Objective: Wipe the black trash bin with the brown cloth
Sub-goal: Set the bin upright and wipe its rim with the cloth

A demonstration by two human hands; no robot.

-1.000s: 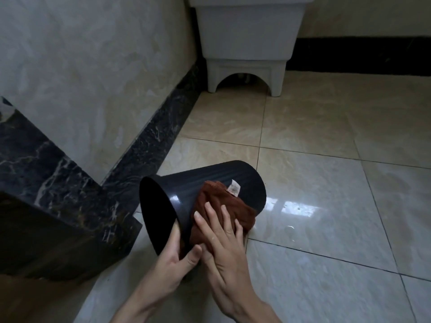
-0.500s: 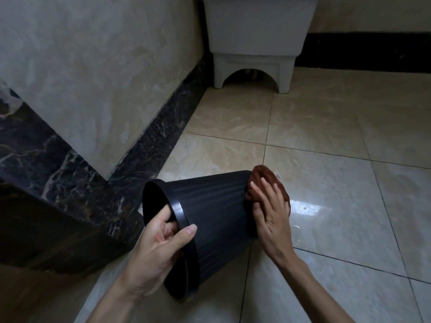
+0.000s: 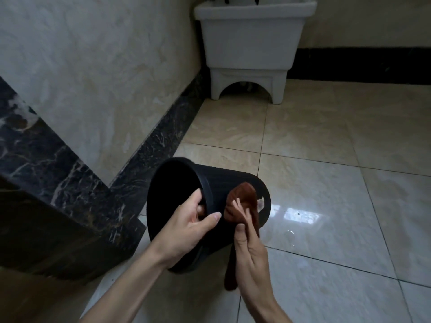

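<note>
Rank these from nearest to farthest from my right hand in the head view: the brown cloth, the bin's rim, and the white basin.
1. brown cloth: under the right hand, against the bin's side.
2. black trash bin rim: just left, gripped by the left hand.
3. white basin: farthest, by the back wall.

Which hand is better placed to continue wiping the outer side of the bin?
The right hand: it presses the brown cloth against the side of the black bin. The left hand grips the rim to steady it.
</note>
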